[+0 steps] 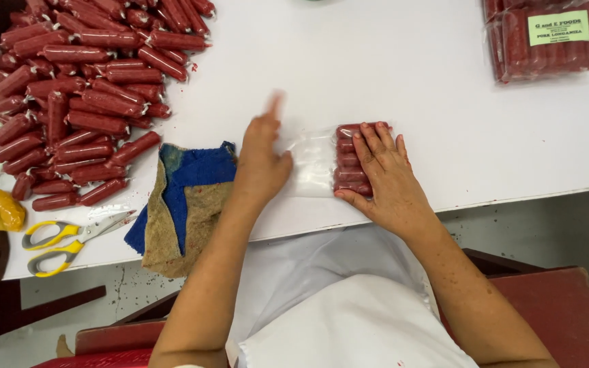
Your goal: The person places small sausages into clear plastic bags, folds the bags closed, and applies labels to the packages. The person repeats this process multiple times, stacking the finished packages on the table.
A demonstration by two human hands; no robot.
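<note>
Both hands rest near the front edge of the white surface [390, 61], forearms reaching up from the bottom of the view. The right hand [384, 174] lies flat and open, palm down, fingers spread over a row of red sausages [346, 160] packed inside a clear plastic bag [313, 163] — it presses on them rather than gripping. The left hand [262, 158] is open too, palm on the surface just beside the empty end of the bag, its raised fingers blurred. Left of that hand lies a blue and tan cloth [184, 197], hanging partly over the edge. Further left sit yellow-handled scissors [69, 238] and, above them, a big pile of loose sausages [83, 88]. A sealed pack [547, 37] with a green label lies at the far right corner — well apart from the hands.
</note>
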